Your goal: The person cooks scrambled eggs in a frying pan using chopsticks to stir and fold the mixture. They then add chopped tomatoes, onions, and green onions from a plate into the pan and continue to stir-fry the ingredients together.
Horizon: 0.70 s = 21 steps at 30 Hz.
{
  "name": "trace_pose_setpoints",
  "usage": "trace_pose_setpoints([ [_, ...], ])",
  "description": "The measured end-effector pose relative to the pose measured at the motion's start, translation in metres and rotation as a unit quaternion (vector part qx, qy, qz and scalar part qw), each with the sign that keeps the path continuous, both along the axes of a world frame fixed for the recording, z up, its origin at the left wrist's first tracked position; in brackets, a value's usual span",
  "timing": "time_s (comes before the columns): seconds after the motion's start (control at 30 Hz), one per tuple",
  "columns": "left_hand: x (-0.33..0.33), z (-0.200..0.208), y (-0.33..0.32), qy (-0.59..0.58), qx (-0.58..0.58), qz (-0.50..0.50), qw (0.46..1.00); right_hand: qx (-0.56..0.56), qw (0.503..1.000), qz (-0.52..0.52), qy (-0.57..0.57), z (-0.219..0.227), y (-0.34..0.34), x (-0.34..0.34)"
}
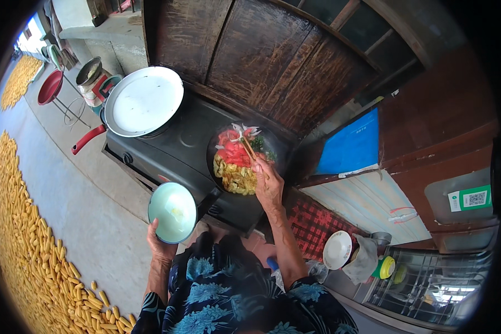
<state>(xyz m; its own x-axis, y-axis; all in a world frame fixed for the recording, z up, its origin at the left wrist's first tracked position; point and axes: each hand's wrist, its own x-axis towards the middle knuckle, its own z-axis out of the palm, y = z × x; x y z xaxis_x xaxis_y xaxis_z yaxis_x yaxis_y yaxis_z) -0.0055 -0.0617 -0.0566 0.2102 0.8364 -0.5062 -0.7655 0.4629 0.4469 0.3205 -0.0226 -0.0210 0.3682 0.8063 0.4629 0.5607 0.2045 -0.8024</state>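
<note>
My right hand [269, 185] grips a pair of wooden chopsticks [248, 147], their tips down in the food in a dark frying pan [211, 161]. Chopped red tomato [232, 149] lies on the pan's far side with pale onion slices [245, 131] and green bits beside it. Yellow scrambled egg [235, 177] fills the near side. To the left, just off the pan's handle [209, 201], my left hand [160, 242] holds a pale green enamel bowl [173, 212] by its rim, tilted, with a small yellow residue inside.
A wide white lid or pan [144, 102] with a red handle [88, 139] covers the stove's [192, 131] left side. Corn cobs [36, 239] spread over the floor at left. A plate [337, 250] and wire rack [423, 284] stand at right; a wooden panel [256, 58] rises behind.
</note>
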Motion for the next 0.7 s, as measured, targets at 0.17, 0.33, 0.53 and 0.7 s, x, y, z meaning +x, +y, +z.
trace_pose_setpoints([
  [0.17, -0.001, -0.004, -0.003, 0.0, 0.0, 0.004, 1.0, -0.011, 0.998, 0.049, -0.046, -0.01, 0.029, -0.022],
  [0.33, 0.002, 0.002, -0.005, -0.009, -0.012, 0.008, 1.0, -0.032, 0.998, -0.014, -0.057, -0.029, 0.016, 0.014],
  [0.53, 0.004, 0.008, -0.003, -0.005, -0.017, 0.008, 1.0, -0.017, 0.998, -0.054, 0.031, 0.012, -0.009, 0.04],
  [0.7, 0.001, 0.013, -0.004, -0.037, -0.01, -0.027, 0.999, -0.085, 0.994, -0.018, -0.062, -0.004, -0.001, 0.044],
])
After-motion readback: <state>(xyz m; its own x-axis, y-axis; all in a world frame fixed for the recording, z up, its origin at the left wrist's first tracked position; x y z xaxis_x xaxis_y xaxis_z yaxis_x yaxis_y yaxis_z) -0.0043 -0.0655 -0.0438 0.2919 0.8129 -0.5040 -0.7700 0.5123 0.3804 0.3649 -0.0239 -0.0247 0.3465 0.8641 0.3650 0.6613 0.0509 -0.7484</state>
